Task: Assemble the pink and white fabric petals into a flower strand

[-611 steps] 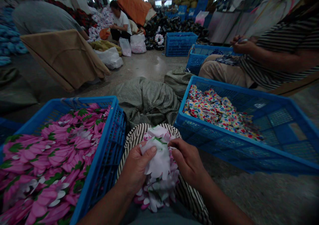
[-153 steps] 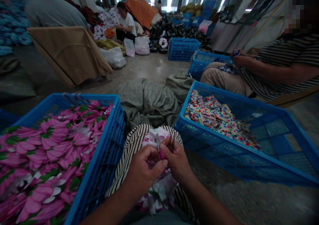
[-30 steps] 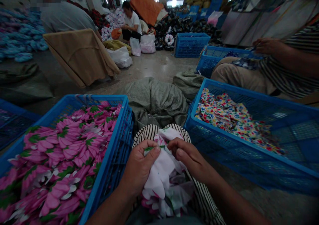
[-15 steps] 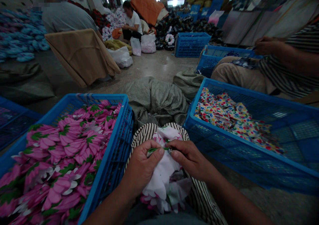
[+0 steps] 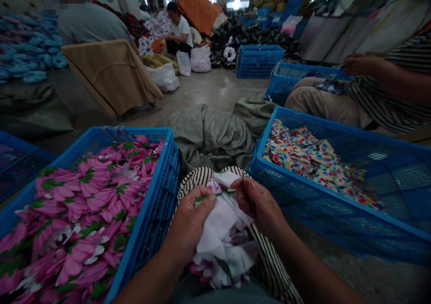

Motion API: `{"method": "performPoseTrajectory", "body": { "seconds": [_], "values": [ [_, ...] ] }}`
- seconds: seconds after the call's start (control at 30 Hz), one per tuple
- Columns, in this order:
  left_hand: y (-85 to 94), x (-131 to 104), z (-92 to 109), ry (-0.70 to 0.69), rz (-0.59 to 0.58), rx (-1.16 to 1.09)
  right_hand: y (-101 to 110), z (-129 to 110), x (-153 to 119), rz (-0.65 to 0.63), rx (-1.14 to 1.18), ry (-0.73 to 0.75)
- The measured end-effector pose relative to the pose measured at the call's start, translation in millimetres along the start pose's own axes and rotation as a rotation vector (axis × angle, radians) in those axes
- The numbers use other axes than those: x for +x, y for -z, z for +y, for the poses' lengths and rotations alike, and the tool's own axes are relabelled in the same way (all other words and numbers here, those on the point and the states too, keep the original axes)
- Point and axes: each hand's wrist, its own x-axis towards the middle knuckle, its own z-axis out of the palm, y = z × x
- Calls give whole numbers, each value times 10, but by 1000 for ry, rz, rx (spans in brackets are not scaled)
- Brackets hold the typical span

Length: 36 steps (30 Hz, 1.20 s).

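A white fabric piece (image 5: pixel 220 223) with pink petal edges and green parts lies across my lap, over black-and-white striped cloth (image 5: pixel 195 180). My left hand (image 5: pixel 191 216) pinches its green edge between thumb and forefinger. Just to the right, my right hand (image 5: pixel 257 203) is raised a little over the cloth, with thumb and fingers pressed together. Whatever sits between those fingertips is too small and dark to make out. The lower part of the fabric hangs in folds between my forearms.
On the left stands a blue crate (image 5: pixel 168 135) of pink petal-shaped fabric pieces (image 5: pixel 104 182). Another blue crate (image 5: pixel 397 160) on the right holds colourful dotted fabric (image 5: pixel 310 153). Grey-green sacks (image 5: pixel 215 129) lie ahead. A co-worker in stripes (image 5: pixel 380 79) sits at right; a draped chair (image 5: pixel 107 75) stands ahead left.
My right hand has come away from the green edge, moving right and up with its wrist turned. My left hand keeps its pinch and has shifted slightly left.
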Motion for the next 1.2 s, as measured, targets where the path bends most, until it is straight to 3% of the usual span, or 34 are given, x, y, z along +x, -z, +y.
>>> {"method": "performPoseTrajectory", "body": {
  "seconds": [0.07, 0.2, 0.27, 0.37, 0.43, 0.53, 0.67, 0.8, 0.93, 1.2],
  "values": [
    [-17, 13, -6, 13, 16, -108, -48, 36, -2, 5, 89, 0],
    [-29, 25, -20, 27, -2, -185, -120, 29, 94, -8, -26, 37],
    [-8, 32, -14, 10, -4, -217, -69, 27, 206, 89, 9, 1],
    [44, 53, 6, -20, 45, -249, 89, 55, 355, 414, 248, 17],
    [66, 71, 9, -19, 60, -245, 153, 76, 383, 423, 217, 20],
    [53, 92, -15, -14, 31, -229, 100, 59, 328, 249, 60, -9],
    [17, 87, -39, 26, -29, -165, -62, -62, 263, -156, -130, -1],
    [32, 64, 2, 58, -41, -99, -31, -152, 290, -417, -127, -77],
    [44, 49, 43, 54, -19, -81, 66, -153, 310, -524, -98, -82],
    [28, 38, 37, 71, -39, -46, 33, -166, 286, -548, -38, -144]
  ]
}}
